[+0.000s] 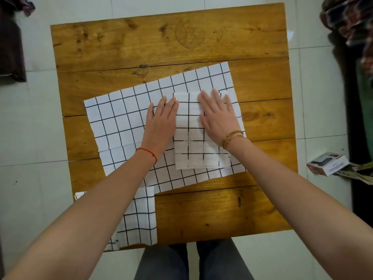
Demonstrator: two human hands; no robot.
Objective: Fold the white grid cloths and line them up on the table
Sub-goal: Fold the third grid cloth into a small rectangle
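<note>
Folded cloth (190,136) under flat hands (161,120)

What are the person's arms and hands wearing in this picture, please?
Both forearms are bare, with no sleeves showing. The left hand has a thin red string at the wrist; the right hand has a thin golden-brown bracelet. No gloves.

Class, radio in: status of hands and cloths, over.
Both hands flat: left hand, right hand pressing folded cloth. It lies on open cloth. Another folded cloth at near edge.
</note>
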